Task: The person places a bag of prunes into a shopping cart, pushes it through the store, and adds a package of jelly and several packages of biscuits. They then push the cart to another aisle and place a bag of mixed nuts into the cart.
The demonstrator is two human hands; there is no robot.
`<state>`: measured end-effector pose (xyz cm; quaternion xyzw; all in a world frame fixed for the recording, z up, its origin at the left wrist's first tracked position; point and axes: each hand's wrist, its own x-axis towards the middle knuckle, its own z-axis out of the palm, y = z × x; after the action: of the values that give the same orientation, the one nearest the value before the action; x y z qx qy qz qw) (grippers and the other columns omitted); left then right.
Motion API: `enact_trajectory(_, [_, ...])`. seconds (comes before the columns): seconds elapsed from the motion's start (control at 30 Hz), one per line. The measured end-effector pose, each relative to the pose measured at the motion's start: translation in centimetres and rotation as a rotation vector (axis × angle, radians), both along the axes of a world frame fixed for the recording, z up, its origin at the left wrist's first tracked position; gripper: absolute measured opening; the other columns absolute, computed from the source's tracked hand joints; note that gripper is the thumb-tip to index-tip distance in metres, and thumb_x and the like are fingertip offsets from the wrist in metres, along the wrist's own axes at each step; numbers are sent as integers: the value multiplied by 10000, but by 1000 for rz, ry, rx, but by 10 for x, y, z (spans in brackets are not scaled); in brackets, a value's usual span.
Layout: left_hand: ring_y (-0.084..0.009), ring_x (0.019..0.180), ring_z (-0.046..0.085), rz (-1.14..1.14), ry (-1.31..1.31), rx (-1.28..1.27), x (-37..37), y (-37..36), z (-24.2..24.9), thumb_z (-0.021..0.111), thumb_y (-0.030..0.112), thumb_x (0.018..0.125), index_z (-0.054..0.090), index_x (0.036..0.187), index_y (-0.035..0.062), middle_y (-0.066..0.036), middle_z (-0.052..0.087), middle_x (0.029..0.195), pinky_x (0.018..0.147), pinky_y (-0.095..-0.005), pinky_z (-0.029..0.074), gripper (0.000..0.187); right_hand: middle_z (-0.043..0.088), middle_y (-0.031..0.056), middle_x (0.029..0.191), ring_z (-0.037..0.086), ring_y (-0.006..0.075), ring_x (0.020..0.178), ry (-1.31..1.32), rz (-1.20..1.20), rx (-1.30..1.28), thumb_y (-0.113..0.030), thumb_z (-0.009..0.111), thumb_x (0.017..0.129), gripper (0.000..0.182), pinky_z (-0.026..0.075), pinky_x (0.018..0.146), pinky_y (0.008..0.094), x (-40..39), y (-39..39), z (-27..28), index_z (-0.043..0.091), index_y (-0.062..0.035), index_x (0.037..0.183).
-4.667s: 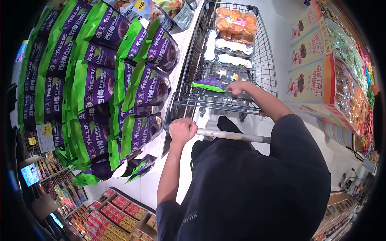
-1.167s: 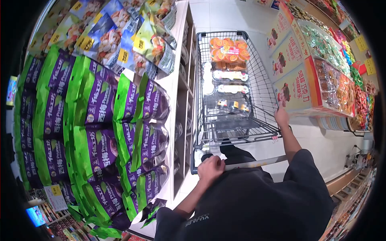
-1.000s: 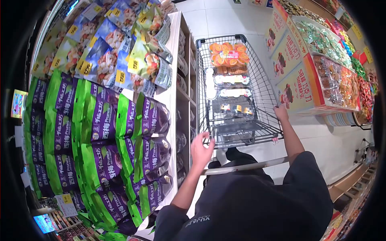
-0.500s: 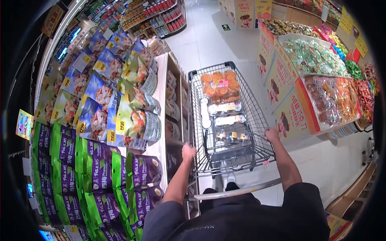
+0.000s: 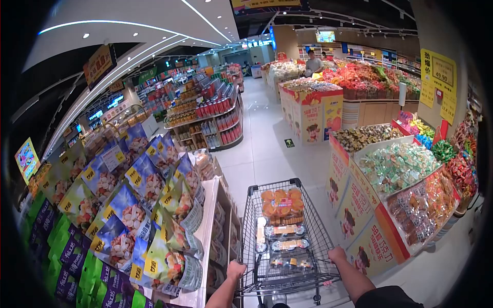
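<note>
A wire shopping cart (image 5: pixel 321 241) stands in front of me. My left hand (image 5: pixel 236 269) is closed on its left rim, near the bagged-snack shelf, and my right hand (image 5: pixel 337 254) is closed on the right rim. Inside the cart, toward its front, lies a pack of round orange-brown pastries (image 5: pixel 281 203). Behind it are clear-lidded food trays (image 5: pixel 289 244) and a dark pack with yellow labels (image 5: pixel 290 263). The cart's push handle is out of view at the bottom.
Bagged snacks (image 5: pixel 123 241) fill the slanted display on the left. Candy bins (image 5: pixel 398 164) line the right, beside a pillar with price signs (image 5: pixel 438 77). A curved drinks shelf (image 5: pixel 221 110) stands ahead left. A person (image 5: pixel 313 63) is at the far candy display.
The view has tilted up, bringing the ceiling, the far aisle and a person into sight. The cart and both hands sit lower in view, still on the rims.
</note>
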<state>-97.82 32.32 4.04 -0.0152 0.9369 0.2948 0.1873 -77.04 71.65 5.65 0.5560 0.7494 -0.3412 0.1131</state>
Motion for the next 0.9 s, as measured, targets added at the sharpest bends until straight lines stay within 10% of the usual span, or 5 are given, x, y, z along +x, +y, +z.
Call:
enact_trajectory(0.33, [-388,1075,592,-41,-124,-18,-144,56,-11,621,310,681,635,1090,-29,-264,621,1113,929,-412,471,532,678,219,961,641,346,994,16,-21,81,-309,575,758,425,493,883,408,-126,60,-29,662,12,1023])
enact_trajectory(0.53, [-372,1072,599,-46,-196,3,-226,89,-21,645,422,747,662,1060,-15,-247,631,1107,913,-404,471,539,702,135,802,686,256,600,59,-55,2,-302,559,803,345,531,730,369,-207,88,-6,664,9,910])
enact_trajectory(0.73, [-366,1086,593,17,-246,8,-294,130,-14,627,433,762,655,1053,-43,-248,625,1123,918,-403,466,559,695,125,747,670,244,547,85,-58,-39,-268,523,824,346,530,664,362,-289,128,-6,628,39,946])
enact_trajectory(0.9, [-349,952,652,67,-225,20,-351,167,-12,607,379,755,679,932,-50,-223,683,905,854,-400,489,471,689,134,726,664,250,528,73,33,-39,-221,484,817,321,532,622,363,-361,181,-29,617,52,923])
